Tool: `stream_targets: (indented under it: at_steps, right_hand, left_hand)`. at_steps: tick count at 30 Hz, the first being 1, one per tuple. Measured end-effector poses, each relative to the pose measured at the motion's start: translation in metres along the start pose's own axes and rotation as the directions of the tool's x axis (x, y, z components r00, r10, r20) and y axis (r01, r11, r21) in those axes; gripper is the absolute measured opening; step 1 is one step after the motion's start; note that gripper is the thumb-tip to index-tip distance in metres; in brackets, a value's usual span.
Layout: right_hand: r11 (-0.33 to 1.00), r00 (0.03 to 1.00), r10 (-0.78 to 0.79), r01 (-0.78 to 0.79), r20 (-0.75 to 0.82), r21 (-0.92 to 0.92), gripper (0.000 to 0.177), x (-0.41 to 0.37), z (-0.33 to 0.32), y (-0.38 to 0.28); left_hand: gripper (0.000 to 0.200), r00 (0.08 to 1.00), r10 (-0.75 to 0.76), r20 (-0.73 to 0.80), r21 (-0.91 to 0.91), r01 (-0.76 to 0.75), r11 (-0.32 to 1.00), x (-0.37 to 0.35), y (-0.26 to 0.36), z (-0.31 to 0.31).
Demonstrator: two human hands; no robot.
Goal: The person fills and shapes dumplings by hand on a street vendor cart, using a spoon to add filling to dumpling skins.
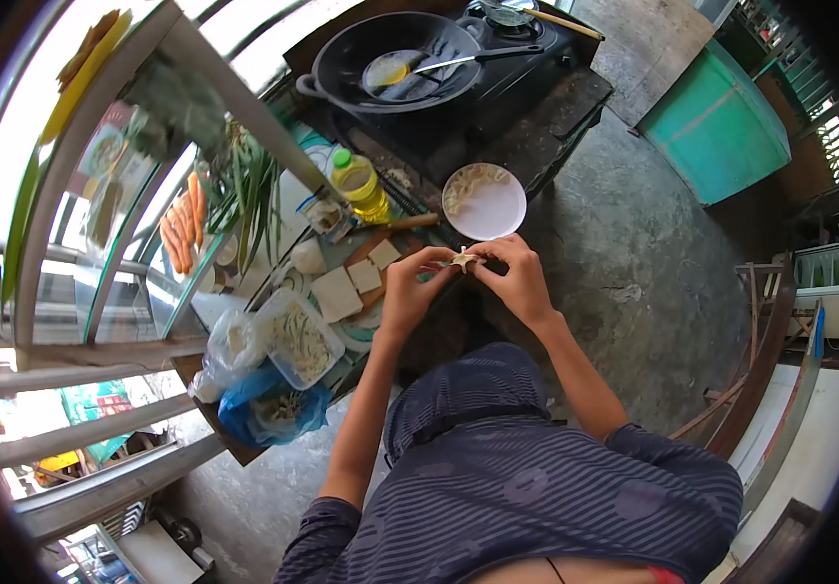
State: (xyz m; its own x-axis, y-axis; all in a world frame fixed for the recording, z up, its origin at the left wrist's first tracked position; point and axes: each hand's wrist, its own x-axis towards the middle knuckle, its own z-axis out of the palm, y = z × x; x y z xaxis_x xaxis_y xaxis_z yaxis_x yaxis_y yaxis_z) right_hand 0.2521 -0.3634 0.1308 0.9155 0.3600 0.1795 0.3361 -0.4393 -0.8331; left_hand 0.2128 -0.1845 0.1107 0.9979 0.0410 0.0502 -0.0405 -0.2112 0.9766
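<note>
Between the fingertips of my left hand point(417, 284) and my right hand point(515, 275) is a small pale folded piece of dough point(463, 259). Both hands are closed in a pinch on it. Just beyond them, a white plate point(489, 209) holds several small pale pieces along its far left side. Left of my left hand, square pale wrappers point(337, 294) lie on a round wooden board point(371, 316). A clear tub point(299, 341) of pale shredded filling stands nearer to me, beside a blue plastic bag point(273, 404) with some food in it.
A black wok point(341, 63) with a ladle point(478, 56) sits on the stove at the back. Near it stand an oil bottle point(361, 187) and green leaves point(254, 185). Orange sausages point(184, 226) are at the left; a green bin point(716, 122) stands at the back right.
</note>
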Motion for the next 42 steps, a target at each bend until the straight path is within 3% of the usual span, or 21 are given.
stream_targets:
  at_steps: [3, 7, 9, 14, 15, 18, 25, 37, 42]
  right_hand:
    - [0.998, 0.999, 0.042, -0.042, 0.007, -0.056, 0.016, 0.026, -0.007, 0.06]
    - [0.996, 0.998, 0.049, -0.046, 0.035, -0.072, 0.018, 0.063, -0.01, 0.126]
    - [0.992, 0.99, 0.119, -0.117, 0.072, -0.037, 0.018, 0.082, -0.009, 0.151]
    - [0.992, 0.995, 0.077, -0.07, 0.063, -0.1, 0.018, 0.12, 0.011, 0.209]
    - [0.992, 0.995, 0.084, -0.078, 0.055, -0.1, 0.018, 0.124, 0.018, 0.22]
    - [0.988, 0.996, 0.074, -0.068, 0.039, -0.139, 0.018, 0.129, 0.038, 0.243]
    - [0.977, 0.998, 0.057, -0.063, -0.037, -0.202, 0.016, 0.132, 0.061, 0.251]
    - [0.98, 0.998, 0.026, -0.014, 0.056, -0.2, 0.021, 0.137, 0.061, 0.244]
    - [0.974, 0.999, 0.029, -0.018, 0.046, -0.224, 0.027, 0.134, 0.034, 0.235]
  left_hand:
    - [0.016, 1.0, 0.015, 0.015, 0.085, -0.016, 0.996, 0.047, -0.033, 0.034]
    - [0.017, 0.99, -0.138, -0.014, 0.093, 0.138, 0.986, 0.096, -0.069, 0.066]
    - [0.018, 0.995, -0.076, -0.057, 0.216, 0.087, 0.972, 0.119, -0.083, 0.078]
    - [0.02, 0.981, 0.054, -0.186, 0.542, 0.056, 0.839, 0.159, -0.114, 0.097]
    - [0.023, 0.984, -0.044, -0.172, 0.532, 0.131, 0.836, 0.164, -0.121, 0.099]
    - [0.028, 0.983, -0.05, -0.177, 0.614, 0.15, 0.775, 0.171, -0.137, 0.097]
    - [0.028, 0.948, -0.149, -0.28, 0.595, 0.294, 0.748, 0.161, -0.142, 0.081]
    - [0.025, 0.948, -0.133, -0.289, 0.606, 0.289, 0.741, 0.162, -0.139, 0.087]
    - [0.024, 0.922, -0.096, -0.376, 0.534, 0.3, 0.79, 0.145, -0.118, 0.079]
